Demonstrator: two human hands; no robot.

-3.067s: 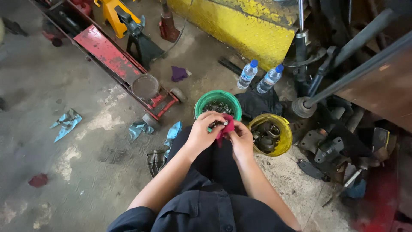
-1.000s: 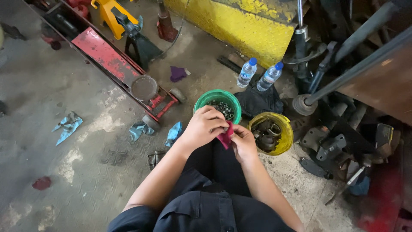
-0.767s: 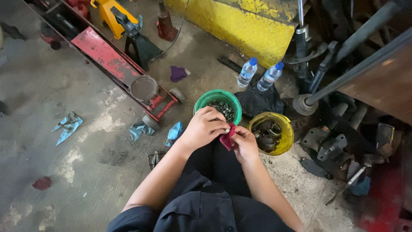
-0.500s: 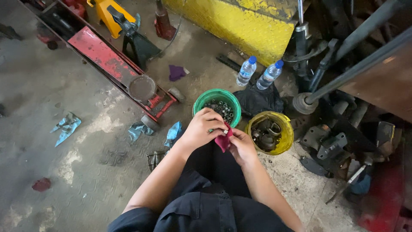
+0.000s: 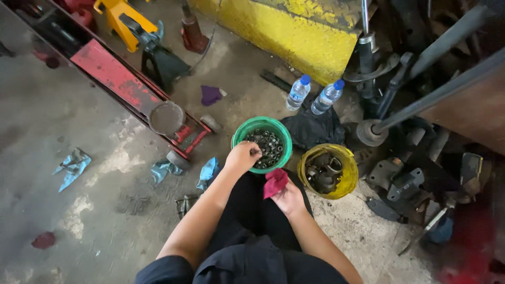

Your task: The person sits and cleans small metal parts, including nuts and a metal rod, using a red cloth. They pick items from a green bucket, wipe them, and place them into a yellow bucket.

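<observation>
Head view — our left hand (image 5: 243, 156) has parted from the red rag (image 5: 275, 182) and now dips, fingers curled, into the green bucket (image 5: 241, 135) of nuts. Right hand (image 5: 289, 198) grips the rag alone, just below that bucket; yellow bucket (image 5: 344, 158) beside.

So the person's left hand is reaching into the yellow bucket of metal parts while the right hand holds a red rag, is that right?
Not quite: in the head view the left hand reaches into the green bucket, not the yellow bucket beside it. The right hand does hold the red rag.
</observation>
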